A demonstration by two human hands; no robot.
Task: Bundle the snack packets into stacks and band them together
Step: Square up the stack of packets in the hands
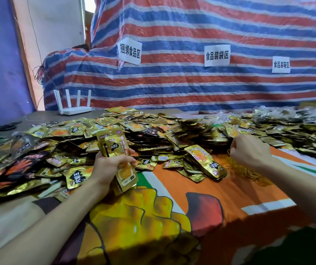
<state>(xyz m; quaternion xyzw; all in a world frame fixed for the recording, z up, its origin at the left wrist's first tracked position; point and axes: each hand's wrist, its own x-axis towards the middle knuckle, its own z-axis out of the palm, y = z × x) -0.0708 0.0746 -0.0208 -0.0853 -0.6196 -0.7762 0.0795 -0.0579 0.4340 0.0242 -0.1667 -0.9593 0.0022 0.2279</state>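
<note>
My left hand (111, 165) grips an upright stack of gold snack packets (115, 144) at its middle, just in front of a big heap of loose gold packets (153, 129). My right hand (249, 150) hovers with curled fingers over a tangle of yellow rubber bands (243, 169) on the cloth, and thin band strands show at its fingertips. Between my hands a small flat stack of packets (205, 161) lies on the cloth.
An orange printed cloth (191, 207) covers the table. Dark packets (10, 159) pile at the left. More gold and silver packets (287, 127) spread to the far right. A white router (75, 108) and black bands (2, 127) sit at the back left, before a striped tarp (191, 83).
</note>
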